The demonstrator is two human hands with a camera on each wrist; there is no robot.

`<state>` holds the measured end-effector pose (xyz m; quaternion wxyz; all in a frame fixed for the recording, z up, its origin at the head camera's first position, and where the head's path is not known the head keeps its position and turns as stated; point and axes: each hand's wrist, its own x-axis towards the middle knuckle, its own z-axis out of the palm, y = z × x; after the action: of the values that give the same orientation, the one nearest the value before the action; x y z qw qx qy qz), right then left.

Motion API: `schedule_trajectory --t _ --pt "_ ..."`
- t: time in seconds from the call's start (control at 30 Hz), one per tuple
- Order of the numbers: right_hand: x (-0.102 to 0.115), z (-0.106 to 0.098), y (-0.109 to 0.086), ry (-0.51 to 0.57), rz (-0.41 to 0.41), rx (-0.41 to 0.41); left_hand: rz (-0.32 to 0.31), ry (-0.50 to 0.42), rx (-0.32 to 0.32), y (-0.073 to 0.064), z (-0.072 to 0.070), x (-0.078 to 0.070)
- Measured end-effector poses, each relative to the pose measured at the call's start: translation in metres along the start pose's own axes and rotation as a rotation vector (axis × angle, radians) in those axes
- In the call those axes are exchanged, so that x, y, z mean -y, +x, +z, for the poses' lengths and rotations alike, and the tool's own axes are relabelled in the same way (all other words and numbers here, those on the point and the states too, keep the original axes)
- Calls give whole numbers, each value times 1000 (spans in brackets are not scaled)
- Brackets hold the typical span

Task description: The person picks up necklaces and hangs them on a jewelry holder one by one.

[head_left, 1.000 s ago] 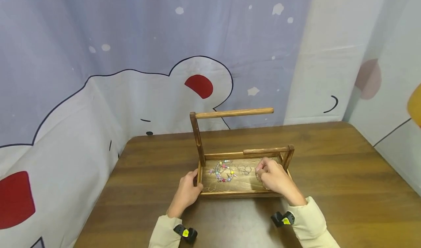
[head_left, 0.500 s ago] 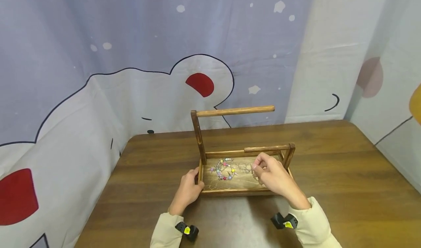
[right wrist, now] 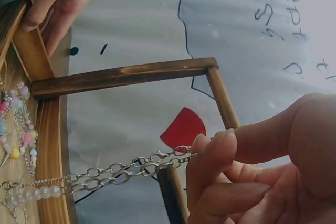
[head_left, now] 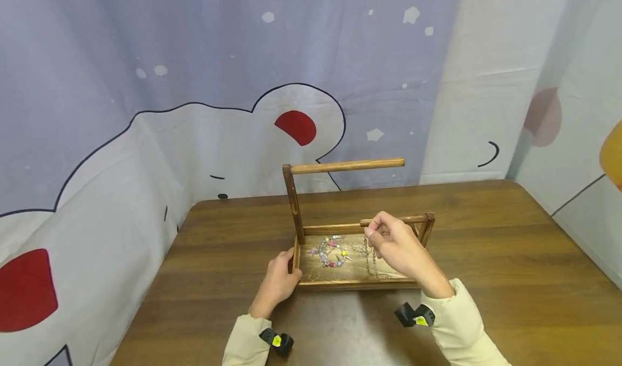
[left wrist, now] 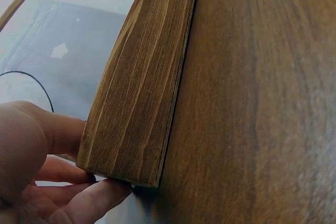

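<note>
My right hand [head_left: 398, 250] pinches the end of a silver chain necklace [right wrist: 100, 177] between thumb and index finger. The chain hangs from the fingertips into a shallow wooden tray [head_left: 357, 286], and white pearl-like beads [right wrist: 44, 193] show along it in the right wrist view. At the tray's left end, my left hand [head_left: 277, 279] grips the corner, thumb at the front and fingers around the side. Inside the tray lies a colourful beaded bracelet or necklace [head_left: 343, 252], with thin chains near it that are too fine to tell apart.
From the tray's left end rises a tall post [head_left: 293, 204] carrying a high horizontal bar [head_left: 347, 165]. A shorter post [head_left: 426, 231] at the right end carries a low bar [head_left: 389, 221]. All stands on a brown wooden table [head_left: 218, 236], with a printed curtain [head_left: 194, 150] behind.
My right hand has risen and moved slightly left from inside the tray, drawing the chain up so that it hangs below the fingers. The left hand stays on the tray's corner.
</note>
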<state>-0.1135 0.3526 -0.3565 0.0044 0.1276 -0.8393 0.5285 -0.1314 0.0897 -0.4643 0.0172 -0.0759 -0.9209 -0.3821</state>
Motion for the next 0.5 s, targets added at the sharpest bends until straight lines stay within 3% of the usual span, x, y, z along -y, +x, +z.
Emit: schedule_trajectory --t 0.5 --pt "23 5 20 43 -38 18 -19 0 14 0 -1 1"
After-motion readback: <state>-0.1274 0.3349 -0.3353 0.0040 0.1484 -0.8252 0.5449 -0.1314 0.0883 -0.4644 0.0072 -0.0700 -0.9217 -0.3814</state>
